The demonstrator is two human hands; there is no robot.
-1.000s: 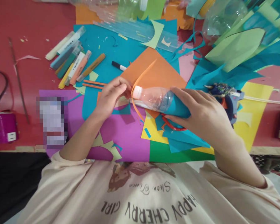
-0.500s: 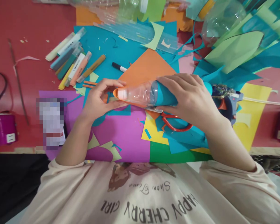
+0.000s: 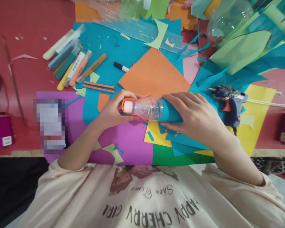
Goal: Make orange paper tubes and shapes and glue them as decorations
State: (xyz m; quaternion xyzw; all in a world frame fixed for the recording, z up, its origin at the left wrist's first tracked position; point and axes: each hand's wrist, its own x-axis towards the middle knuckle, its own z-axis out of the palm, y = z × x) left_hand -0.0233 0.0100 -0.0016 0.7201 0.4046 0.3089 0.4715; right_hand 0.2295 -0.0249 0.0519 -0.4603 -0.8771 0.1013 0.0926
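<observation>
A clear plastic bottle lies on its side between my hands, its lower part wrapped in blue paper. My right hand is closed around that blue-wrapped part. At the white cap, a thin orange paper strip bends round the end, its tails running back along the bottle's neck. My left hand pinches the strip near the cap, thumb on the near side and fingers on the far side. Just beyond the bottle lies an orange paper sheet. Two narrow orange strips rest past my left hand.
Several markers lie at the left, above a phone with a blurred screen. A glue gun with a cord sits right of my right hand. Cut green and blue paper leaves pile up at the far right. Purple paper covers the near side.
The bottle and both hands have shifted nearer to me and slightly right. The orange strip's loop and tails now show more plainly. The red scissor handles are now mostly hidden.
</observation>
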